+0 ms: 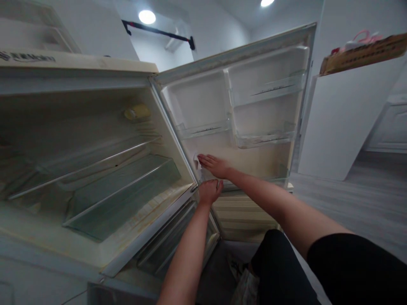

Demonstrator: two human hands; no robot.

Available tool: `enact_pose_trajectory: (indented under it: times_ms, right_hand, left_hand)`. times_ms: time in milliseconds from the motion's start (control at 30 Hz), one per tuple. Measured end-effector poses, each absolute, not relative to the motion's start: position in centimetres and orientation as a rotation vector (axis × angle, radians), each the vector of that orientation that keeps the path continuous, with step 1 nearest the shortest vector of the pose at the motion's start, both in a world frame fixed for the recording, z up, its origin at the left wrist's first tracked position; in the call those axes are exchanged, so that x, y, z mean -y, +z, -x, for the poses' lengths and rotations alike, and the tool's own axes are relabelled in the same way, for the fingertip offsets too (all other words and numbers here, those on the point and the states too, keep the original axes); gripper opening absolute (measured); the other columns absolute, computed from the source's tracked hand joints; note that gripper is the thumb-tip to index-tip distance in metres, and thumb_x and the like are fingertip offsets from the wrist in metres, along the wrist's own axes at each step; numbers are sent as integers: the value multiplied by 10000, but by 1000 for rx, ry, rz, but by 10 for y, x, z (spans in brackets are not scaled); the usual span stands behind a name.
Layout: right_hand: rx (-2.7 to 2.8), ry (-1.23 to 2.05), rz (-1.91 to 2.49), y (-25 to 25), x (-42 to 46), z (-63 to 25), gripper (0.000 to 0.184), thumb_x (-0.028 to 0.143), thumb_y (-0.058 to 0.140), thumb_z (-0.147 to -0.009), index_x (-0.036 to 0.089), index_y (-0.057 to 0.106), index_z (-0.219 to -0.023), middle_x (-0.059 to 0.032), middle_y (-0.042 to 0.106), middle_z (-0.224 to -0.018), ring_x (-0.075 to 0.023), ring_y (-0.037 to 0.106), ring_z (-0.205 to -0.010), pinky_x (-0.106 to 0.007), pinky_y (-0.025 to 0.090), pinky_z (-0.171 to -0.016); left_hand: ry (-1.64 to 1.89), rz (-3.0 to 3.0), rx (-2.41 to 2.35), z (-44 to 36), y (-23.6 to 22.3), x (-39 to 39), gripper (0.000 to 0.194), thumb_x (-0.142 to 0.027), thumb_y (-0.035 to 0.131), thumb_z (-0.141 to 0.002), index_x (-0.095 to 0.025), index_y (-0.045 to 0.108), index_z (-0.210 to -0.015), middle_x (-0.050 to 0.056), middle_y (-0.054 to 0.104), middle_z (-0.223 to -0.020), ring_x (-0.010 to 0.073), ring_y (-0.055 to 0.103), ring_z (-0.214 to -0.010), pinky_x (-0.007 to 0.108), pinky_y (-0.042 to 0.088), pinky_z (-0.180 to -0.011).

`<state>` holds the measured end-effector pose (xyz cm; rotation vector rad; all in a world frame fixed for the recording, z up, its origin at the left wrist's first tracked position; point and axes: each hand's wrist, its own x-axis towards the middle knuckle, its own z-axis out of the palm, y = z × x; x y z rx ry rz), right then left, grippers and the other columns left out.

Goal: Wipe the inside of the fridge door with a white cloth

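Note:
An old white fridge (79, 67) stands open in front of me, its shelves bare. Its door (254, 55) is swung wide to the right. My right hand (214, 164) lies flat against the lower inside of the door, fingers stretched out, pressing a small white cloth or wipe (196, 161) near the hinge. My left hand (209, 190) is curled closed at the bottom corner of the fridge frame, just below the right hand; what it holds, if anything, is hidden.
Glass shelves (104, 169) and a yellowed lamp (137, 112) sit inside the fridge. Clear door bins (267, 137) line the door. A lower compartment (171, 241) is open beneath. A white cabinet (343, 118) with a cardboard box (362, 53) on top stands at right. My dark-clothed knees (318, 271) are below.

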<state>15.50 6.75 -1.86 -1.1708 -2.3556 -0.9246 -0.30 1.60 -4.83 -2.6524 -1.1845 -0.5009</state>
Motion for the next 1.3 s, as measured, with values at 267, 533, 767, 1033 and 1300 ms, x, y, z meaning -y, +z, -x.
enact_pose_trajectory:
  times_ms: [267,533,767,1033,1300]
  right_hand:
    - [2808,-1061,778,-14,-6,-258,528,108,507,-891,145,546,-1416,-99,422,-1567,-223,344,-1484,-446,253,-1246]
    - [2924,-806,1086,18,83,-367,678,17,442,-837,203,476,-1488,-29,394,-1591,-154,189,-1539,-439,139,-1279]
    - [2915,-966,915,-15,36,-330,587,55,465,-888,191,510,-1457,-53,409,-1580,-161,254,-1520,-439,203,-1263]
    - [2860,-1106,662,-56,-56,-208,345,192,585,-928,151,678,-1258,-86,617,-1389,-207,494,-1376,-430,345,-1204]
    - [2943,-1044,583,-45,-44,-217,362,168,586,-918,133,670,-1268,-104,621,-1377,-225,478,-1390,-440,320,-1217]
  left_hand:
    - [-513,2655,1179,7,-49,-15,550,-492,272,-1010,-192,725,-925,114,761,-952,265,704,-892,348,446,-768]
    - [-576,2716,1177,3,-45,-10,596,-522,248,-1008,-198,738,-911,128,758,-918,269,709,-906,364,457,-808]
    - [-578,2721,1194,-1,-46,-12,602,-518,245,-1011,-192,745,-932,136,761,-949,270,710,-898,373,463,-820]
    - [-564,2736,1176,5,-49,-14,562,-488,264,-1022,-172,727,-982,140,756,-979,278,699,-925,371,462,-833]
    - [-594,2770,1127,12,-55,-21,502,-470,317,-1011,-171,718,-962,143,750,-986,287,696,-935,373,451,-832]
